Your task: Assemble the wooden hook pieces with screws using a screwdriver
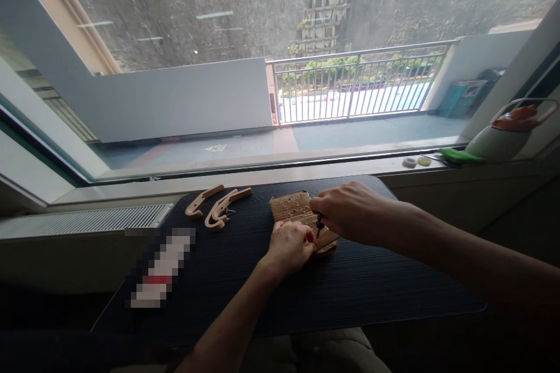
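Note:
My right hand (336,204) is closed around a dark-shafted hand tool (319,223), like a screwdriver; its handle is mostly hidden in my fist. The shaft points down at a stack of corrugated cardboard (291,205) strewn with small light crumbs. My left hand (292,245) rests on the near left part of that stack, its fingers curled in beside the tool's tip. What those fingers pinch is hidden. A smooth brown strip (327,239) lies under my right hand. Left of the cardboard are curved wooden hooks (227,210) with small dark screws (230,212) beside them.
The dark table (245,274) stands against a window sill (262,175). On the sill's right are two tape rolls (410,162), a green cloth-like item (461,156) and a pale jug (499,140). A blurred-out patch (164,271) covers something at the table's left. A radiator (87,221) is further left.

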{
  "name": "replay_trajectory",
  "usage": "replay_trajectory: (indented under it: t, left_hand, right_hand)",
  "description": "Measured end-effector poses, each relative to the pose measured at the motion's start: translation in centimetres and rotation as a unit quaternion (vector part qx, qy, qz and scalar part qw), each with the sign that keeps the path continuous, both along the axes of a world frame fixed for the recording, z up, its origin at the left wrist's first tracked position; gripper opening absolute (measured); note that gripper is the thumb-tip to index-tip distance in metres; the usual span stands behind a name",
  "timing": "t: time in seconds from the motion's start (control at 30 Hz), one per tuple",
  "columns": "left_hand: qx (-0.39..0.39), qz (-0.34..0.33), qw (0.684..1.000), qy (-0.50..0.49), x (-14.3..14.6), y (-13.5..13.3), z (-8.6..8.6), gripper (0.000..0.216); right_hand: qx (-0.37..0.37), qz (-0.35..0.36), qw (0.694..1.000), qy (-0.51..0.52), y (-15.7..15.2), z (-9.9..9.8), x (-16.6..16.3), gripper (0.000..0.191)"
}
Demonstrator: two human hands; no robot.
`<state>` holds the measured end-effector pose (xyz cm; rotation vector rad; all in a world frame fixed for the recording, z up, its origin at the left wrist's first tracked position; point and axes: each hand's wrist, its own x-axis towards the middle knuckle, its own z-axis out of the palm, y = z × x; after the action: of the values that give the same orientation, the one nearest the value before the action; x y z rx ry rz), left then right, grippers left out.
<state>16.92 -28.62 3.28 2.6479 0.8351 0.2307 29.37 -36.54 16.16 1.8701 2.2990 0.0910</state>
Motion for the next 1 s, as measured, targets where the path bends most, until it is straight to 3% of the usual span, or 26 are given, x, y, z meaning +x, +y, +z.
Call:
replay_trajectory:
  t: [0.57, 1.0]
  left_hand:
    - [0.029, 0.014, 0.999, 0.008, 0.1, -0.1, -0.2, 0.018]
    - [0.022, 0.019, 0.999, 0.015, 0.2, -0.1, -0.2, 0.021]
  right_hand:
    - [0.016, 0.023, 0.999, 0.040, 0.6, -1.4, 0.4, 0.008]
    - [-0.050, 0.037, 0.997, 0.050, 1.1, -0.7, -0.7, 0.011]
